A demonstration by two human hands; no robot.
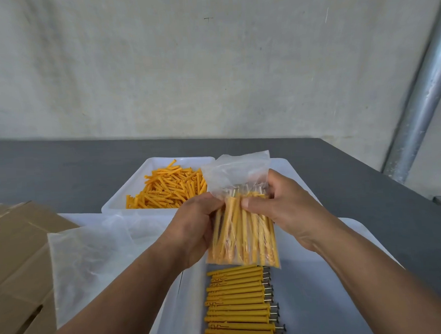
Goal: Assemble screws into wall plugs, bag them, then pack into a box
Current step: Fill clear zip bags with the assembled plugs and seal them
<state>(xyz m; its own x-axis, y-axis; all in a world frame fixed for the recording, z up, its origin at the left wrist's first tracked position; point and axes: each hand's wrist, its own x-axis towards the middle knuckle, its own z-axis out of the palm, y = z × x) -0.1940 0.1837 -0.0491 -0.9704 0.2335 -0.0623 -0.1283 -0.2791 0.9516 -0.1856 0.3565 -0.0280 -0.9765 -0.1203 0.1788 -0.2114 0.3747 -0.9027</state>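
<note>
A pale wall backs our grey table (63, 173). At the left sits a cardboard box (16, 251), with loose clear bags (92, 260) beside it. A far white tray (119, 196) holds loose orange plugs (167, 189); a nearer tray (321, 301) holds a row of assembled plugs (238, 300) (screw heads to the right). Above that row we hold a filled bag (242, 229) upright: our left hand (192, 231) grips its left edge, and our right hand (286, 204) pinches its upper part.

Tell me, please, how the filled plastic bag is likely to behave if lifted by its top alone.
The bag would probably crumple at its empty top: the thin film looks wrinkled there. The lower part should stay fairly stiff, packed with plugs side by side. It may feel heavy for its size, given the screws inside.
</note>
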